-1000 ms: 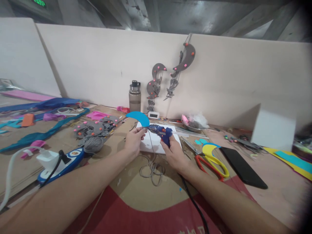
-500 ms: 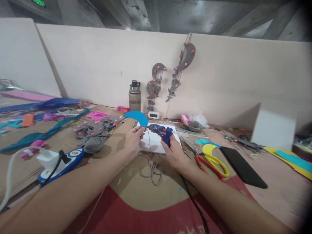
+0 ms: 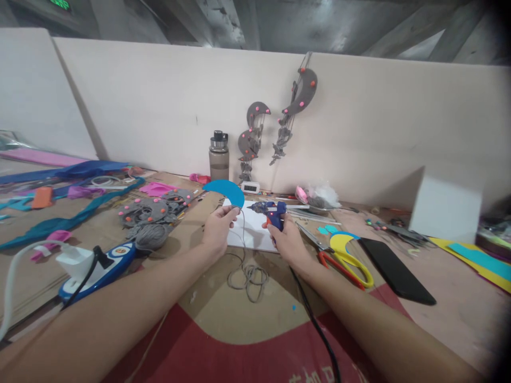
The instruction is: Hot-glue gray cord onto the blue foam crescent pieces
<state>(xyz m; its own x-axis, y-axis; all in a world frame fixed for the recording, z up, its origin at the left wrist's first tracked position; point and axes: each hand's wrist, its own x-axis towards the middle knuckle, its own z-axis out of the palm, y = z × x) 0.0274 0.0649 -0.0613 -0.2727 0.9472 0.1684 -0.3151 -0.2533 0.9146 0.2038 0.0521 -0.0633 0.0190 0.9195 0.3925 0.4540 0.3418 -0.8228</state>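
Observation:
My left hand (image 3: 219,227) pinches the lower right tip of a blue crescent (image 3: 225,190), which looks like felt or foam. From that tip a grey cord (image 3: 243,234) hangs down to a loose tangle (image 3: 251,279) on the table. My right hand (image 3: 290,238) is wrapped round a blue hot glue gun (image 3: 274,213) with an orange trigger and a small red light. The gun's nozzle points left, a short gap away from the crescent. A white sheet or board (image 3: 253,234) lies beneath both hands. The gun's black cable (image 3: 315,319) runs toward me.
Scissors (image 3: 339,260) and a black phone (image 3: 395,271) lie to the right. On the left are a blue power strip (image 3: 98,271), grey yarn (image 3: 151,236) and grey crescents with pompoms (image 3: 146,210). A bottle (image 3: 219,157) and small clock (image 3: 250,187) stand near the wall.
The glue gun has drawn back to the right, so its nozzle has left the crescent's tip. My left hand keeps hold of the crescent, nearly still. The view has shifted slightly.

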